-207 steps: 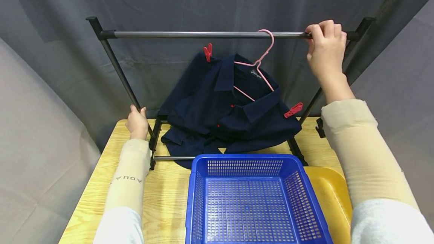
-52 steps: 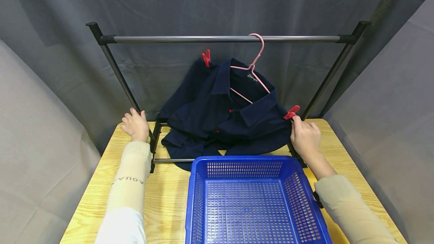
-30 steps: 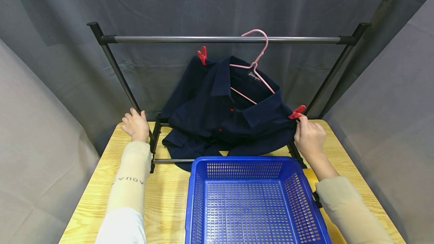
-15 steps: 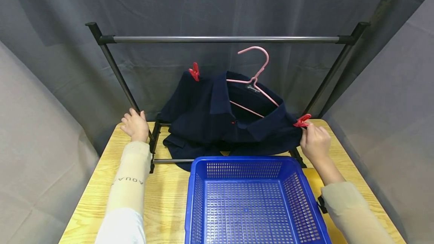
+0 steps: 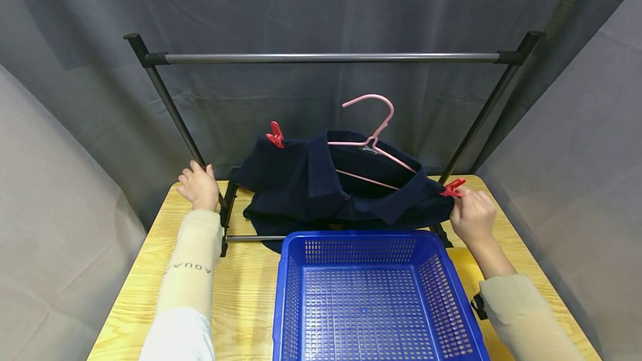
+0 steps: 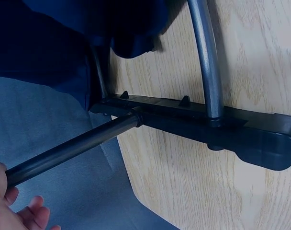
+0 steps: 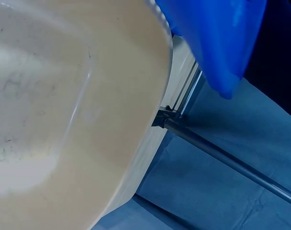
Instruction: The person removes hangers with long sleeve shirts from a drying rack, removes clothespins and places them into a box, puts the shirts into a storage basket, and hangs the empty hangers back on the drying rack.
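My right hand (image 5: 473, 213) pinches the right end of a navy collared shirt (image 5: 301, 177), right at a red clothespin (image 5: 453, 187). A pink hanger (image 5: 386, 121) runs inside the open collar, its hook standing free below the rail (image 5: 321, 58) of a dark metal rack. Another red clothespin (image 5: 275, 135) clips the shirt's left end. My left hand (image 5: 199, 185) rests against the rack's left post (image 5: 173, 110) with its fingers spread. In the left wrist view, its thumb side touches that post (image 6: 73, 148), the fingers loose. The right hand is out of the right wrist view.
A blue perforated basket (image 5: 278, 294) stands in front of the shirt on the wooden table (image 5: 135, 294). Partly beneath it on the right is a yellow tray (image 5: 466, 272). The rack's black left foot (image 6: 193, 115) sits on the table. Grey curtains (image 5: 251, 4) enclose the area.
The right hand left the rail's right end and took hold of the shirt's right end. The hanger hook rose off the rail, then sank below it with the shirt. The left hand's fingers spread.
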`<action>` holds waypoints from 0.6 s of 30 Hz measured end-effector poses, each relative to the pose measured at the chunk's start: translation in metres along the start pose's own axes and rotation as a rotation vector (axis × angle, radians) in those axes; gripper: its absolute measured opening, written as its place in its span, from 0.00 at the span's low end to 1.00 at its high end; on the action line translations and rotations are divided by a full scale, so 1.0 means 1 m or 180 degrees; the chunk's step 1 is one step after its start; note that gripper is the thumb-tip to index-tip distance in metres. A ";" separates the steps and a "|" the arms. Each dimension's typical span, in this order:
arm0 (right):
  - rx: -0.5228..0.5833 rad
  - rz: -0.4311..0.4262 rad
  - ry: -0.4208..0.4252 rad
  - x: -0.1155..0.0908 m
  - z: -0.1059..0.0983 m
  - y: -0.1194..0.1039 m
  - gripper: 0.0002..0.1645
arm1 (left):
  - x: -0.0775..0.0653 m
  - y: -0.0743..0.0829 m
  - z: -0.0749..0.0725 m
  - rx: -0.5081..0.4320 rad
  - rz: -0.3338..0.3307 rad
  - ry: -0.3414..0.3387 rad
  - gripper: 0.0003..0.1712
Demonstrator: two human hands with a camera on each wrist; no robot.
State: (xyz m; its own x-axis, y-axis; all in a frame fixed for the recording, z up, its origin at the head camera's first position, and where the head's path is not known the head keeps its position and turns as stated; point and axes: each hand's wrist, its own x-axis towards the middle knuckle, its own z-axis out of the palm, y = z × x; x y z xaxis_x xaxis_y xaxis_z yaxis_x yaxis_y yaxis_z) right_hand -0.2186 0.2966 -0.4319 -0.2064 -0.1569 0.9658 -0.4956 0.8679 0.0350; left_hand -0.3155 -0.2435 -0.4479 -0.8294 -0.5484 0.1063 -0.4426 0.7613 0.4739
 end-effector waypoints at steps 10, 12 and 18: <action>0.0223 0.0183 0.0423 0.004 -0.001 -0.006 0.25 | -0.001 0.000 0.000 -0.0061 -0.0011 0.0027 0.31; 0.0256 0.0238 0.0513 0.006 -0.001 -0.007 0.26 | -0.001 0.000 0.000 -0.0062 -0.0020 0.0037 0.31; 0.0260 0.0541 0.0655 0.008 -0.007 -0.014 0.28 | 0.000 -0.002 0.002 -0.0109 0.0022 0.0060 0.31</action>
State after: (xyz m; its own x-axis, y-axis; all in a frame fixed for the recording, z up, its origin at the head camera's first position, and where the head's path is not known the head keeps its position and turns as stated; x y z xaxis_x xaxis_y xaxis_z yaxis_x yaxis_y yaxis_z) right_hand -0.2070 0.2865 -0.4228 -0.1209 0.0939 0.9882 -0.5365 0.8314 -0.1447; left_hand -0.3156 -0.2442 -0.4503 -0.8257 -0.5499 0.1260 -0.4248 0.7529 0.5027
